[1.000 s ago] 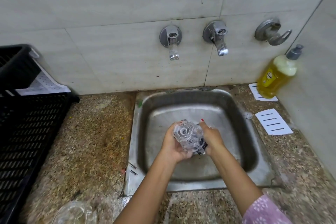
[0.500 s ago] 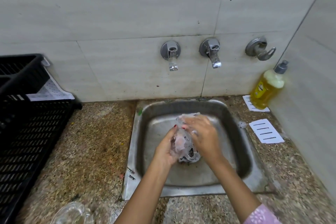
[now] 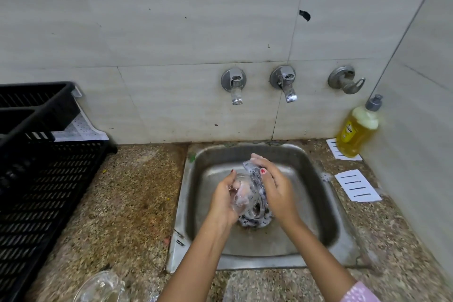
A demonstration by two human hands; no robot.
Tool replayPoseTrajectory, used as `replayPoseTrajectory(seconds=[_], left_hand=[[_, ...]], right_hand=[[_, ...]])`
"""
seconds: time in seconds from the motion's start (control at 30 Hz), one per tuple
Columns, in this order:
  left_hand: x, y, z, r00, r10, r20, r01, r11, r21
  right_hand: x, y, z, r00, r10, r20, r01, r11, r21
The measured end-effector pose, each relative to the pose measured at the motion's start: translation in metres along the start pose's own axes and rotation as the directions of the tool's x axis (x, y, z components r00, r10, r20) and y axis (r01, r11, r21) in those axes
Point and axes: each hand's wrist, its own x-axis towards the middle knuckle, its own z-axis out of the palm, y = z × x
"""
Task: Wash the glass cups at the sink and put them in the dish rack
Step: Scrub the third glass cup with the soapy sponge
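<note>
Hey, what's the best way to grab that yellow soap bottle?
Grip the bottle round its wide yellow body, from the front left. It stands upright in the corner, walls blocking its back and right; the pump top is narrow.

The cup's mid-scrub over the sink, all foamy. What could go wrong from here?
1. Slip: the left hand holds the glass cup while the right hand rubs a foamy scrubber over it. The wet glass could drop onto the steel sink.
2. Knock: a second glass cup sits on the counter near the left forearm. A swing towards the dish rack might hit it.
3. No water runs from the taps, so foam may go unrinsed.
</note>
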Motion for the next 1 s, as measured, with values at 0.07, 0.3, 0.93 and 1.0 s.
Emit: replayPoseTrajectory(seconds=[0.07, 0.3, 0.93, 1.0], left_hand=[[-0.002, 0.003, 0.003, 0.999, -0.033, 0.025, 0.033, 0.999, 0.007], [-0.020, 0.007, 0.016, 0.980, 0.195, -0.045, -0.179, 0.957, 0.230], [-0.009, 0.028, 0.011, 0.997, -0.024, 0.070, 0.007, 0.971, 0.237], [-0.007, 0.022, 0.013, 0.991, 0.113, 0.064, -0.127, 0.955, 0.269]], right_hand=[[-0.001, -0.002, 0.001, 0.997, -0.074, -0.005, 0.073, 0.990, -0.118], [0.011, -0.012, -0.016, 0.975, -0.079, 0.206, 0.127, 0.965, -0.231], [0.006, -0.001, -0.004, 0.941, -0.330, -0.072, 0.301, 0.915, -0.268], [0.009, 0.001, -0.006, 0.946, -0.316, -0.077, 0.289, 0.924, -0.252]])
